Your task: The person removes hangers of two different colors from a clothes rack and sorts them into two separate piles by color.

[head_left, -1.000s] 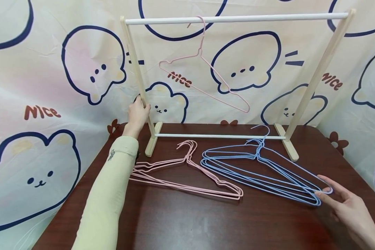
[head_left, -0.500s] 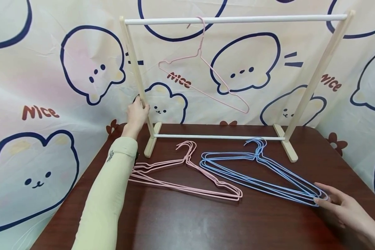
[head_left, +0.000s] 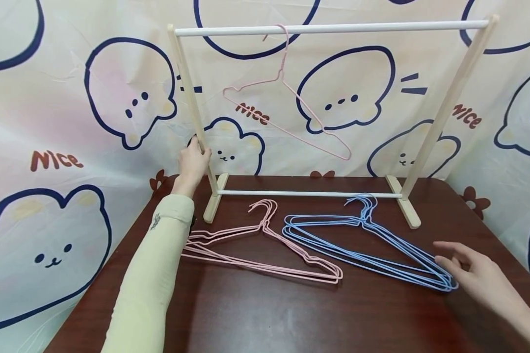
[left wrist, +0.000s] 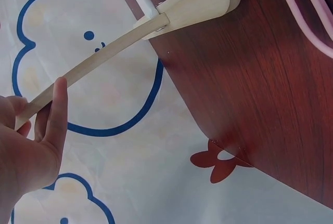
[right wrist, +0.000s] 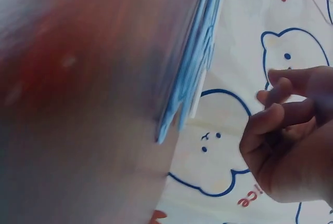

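A wooden clothes rack with a white top bar point(head_left: 331, 27) stands at the back of a dark wooden table point(head_left: 269, 314). One pink wire hanger point(head_left: 282, 73) hangs tilted from the bar. A pile of pink hangers point(head_left: 265, 228) and a pile of blue hangers point(head_left: 364, 220) lie flat in front of the rack. My left hand point(head_left: 194, 159) grips the rack's left upright point(head_left: 187, 93), thumb along the post point(left wrist: 104, 57). My right hand point(head_left: 472, 269) hovers with spread fingers at the right tip of the blue hangers point(right wrist: 195, 73); it holds nothing.
A cloth printed with bears and the word "Nice" point(head_left: 53, 159) hangs close behind and beside the table. The rack's feet point(head_left: 408, 208) and lower white rod point(head_left: 309, 193) sit near the back edge. Bare tabletop point(left wrist: 270, 78) lies in front of the hangers.
The blue hanger whose end was lifted a second ago now lies flat on its pile. My right hand has let go and shifted slightly left and up. The left hand has not moved.
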The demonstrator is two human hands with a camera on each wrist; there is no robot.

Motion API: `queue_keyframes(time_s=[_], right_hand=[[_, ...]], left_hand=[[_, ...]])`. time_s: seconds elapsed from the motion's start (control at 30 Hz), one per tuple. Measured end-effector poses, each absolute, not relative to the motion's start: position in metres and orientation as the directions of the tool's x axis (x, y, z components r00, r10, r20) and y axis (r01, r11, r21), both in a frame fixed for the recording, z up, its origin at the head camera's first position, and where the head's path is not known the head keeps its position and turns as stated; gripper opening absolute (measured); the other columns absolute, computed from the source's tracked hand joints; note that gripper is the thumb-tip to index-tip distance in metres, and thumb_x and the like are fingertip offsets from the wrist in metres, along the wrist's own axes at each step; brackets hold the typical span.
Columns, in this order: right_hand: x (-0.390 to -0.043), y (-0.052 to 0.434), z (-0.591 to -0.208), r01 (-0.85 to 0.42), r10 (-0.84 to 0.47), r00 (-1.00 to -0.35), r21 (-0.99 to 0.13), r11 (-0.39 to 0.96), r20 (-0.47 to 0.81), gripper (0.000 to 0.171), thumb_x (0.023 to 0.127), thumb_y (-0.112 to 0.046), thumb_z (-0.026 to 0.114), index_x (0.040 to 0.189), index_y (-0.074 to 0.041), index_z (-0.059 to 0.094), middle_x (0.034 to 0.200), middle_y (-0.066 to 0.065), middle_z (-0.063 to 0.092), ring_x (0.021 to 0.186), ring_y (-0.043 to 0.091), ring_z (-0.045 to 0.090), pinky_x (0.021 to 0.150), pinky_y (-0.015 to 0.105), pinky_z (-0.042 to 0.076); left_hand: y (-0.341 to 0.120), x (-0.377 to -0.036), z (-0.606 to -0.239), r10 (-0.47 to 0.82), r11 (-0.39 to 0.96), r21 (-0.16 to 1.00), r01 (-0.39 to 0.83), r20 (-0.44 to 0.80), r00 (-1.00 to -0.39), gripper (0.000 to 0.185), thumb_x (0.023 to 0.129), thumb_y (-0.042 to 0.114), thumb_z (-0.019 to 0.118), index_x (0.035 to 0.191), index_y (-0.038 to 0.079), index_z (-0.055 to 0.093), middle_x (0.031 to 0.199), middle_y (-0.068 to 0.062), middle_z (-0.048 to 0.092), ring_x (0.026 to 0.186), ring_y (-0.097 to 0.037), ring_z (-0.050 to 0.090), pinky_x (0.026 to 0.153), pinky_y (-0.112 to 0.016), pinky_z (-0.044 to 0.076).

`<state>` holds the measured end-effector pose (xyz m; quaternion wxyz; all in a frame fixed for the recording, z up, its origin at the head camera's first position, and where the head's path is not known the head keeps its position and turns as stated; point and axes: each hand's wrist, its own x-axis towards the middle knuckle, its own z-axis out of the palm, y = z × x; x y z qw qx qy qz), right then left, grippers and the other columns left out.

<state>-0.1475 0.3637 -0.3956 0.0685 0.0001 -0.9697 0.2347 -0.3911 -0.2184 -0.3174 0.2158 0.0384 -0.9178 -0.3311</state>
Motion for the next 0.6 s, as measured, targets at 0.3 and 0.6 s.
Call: queue_keyframes(time_s=[0.3,0.6], right_hand=[[-0.171,0.328,-0.355,-0.245,-0.030,-0.882,-0.402,0.882,0.470,0.041,0.092,-0.027,0.071,0.130,-0.014,0.061,0.080,0.000,0.057,0.059,0.001,0.046,0.048,0.021,0.032],[-0.203,0.287,-0.325,-0.345,-0.104,-0.780,-0.285,0.894,0.618,0.055,0.087,-0.024,0.076,0.137,-0.013,0.057,0.105,0.011,0.055,0.067,0.010,0.040,0.044,0.024,0.033]], left_hand=[[-0.218,-0.393,-0.316,-0.211,0.767,0.638,0.066,0.347,-0.914,0.036,0.102,0.024,0.049,0.131,0.003,0.048,0.108,-0.027,0.066,0.084,-0.041,0.071,0.052,-0.035,0.058],[-0.218,-0.393,-0.317,-0.221,0.754,0.654,0.061,0.339,-0.914,0.036,0.102,0.024,0.050,0.132,0.004,0.048,0.109,-0.027,0.066,0.087,-0.041,0.071,0.052,-0.033,0.058]])
